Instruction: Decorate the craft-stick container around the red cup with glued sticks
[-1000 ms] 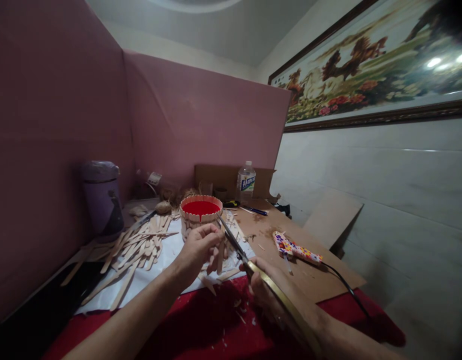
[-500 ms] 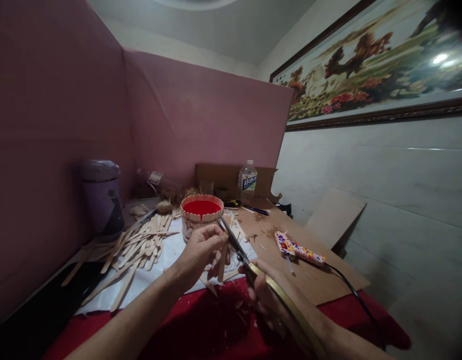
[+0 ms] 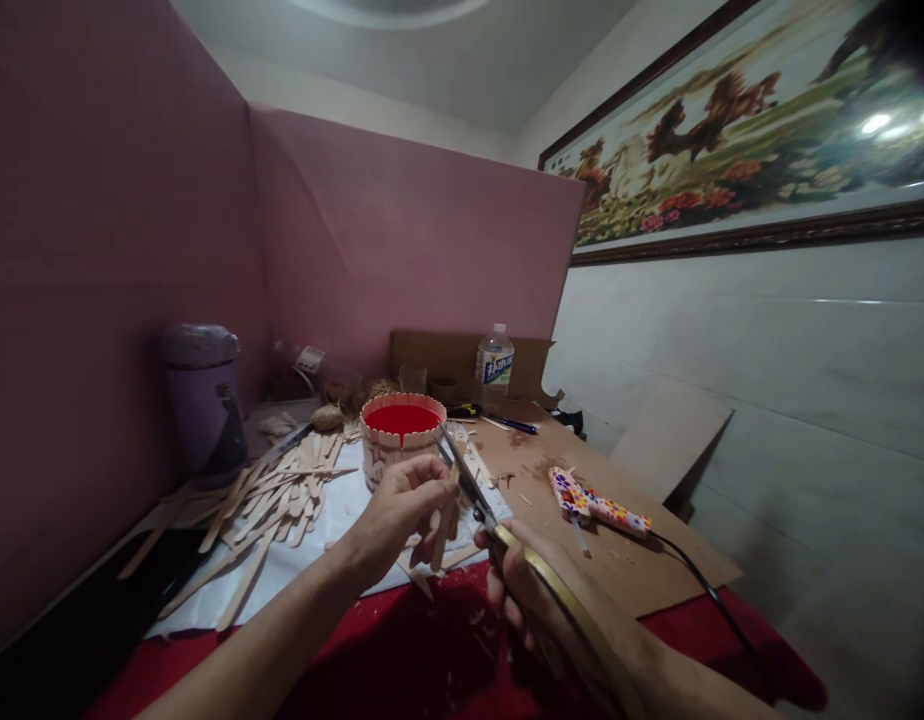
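"Lower centre of the frame: which step?"

"Trimming, I judge. My left hand point(image 3: 406, 500) pinches a wooden stick point(image 3: 441, 545) there; my right hand point(image 3: 533, 575) grips scissors point(image 3: 473, 492) (slightly parted). Snipping calls for steadiness."

The container point(image 3: 391, 455) stands in the middle, on the sheet point(image 3: 338, 505). To the left of it, the pile of sticks point(image 3: 289, 490) lies on the same sheet, and the flask point(image 3: 207, 410) stands further left, near this pile. The bottle point(image 3: 495, 370) is behind the container, to the right. On the cardboard point(image 3: 657, 570), at the right side, lies the glue gun point(image 3: 601, 508). Before the container is the left hand point(image 3: 409, 502) with a strip point(image 3: 442, 540) in it; the scissors point(image 3: 503, 538), in the right hand point(image 3: 529, 575), are just to the right.
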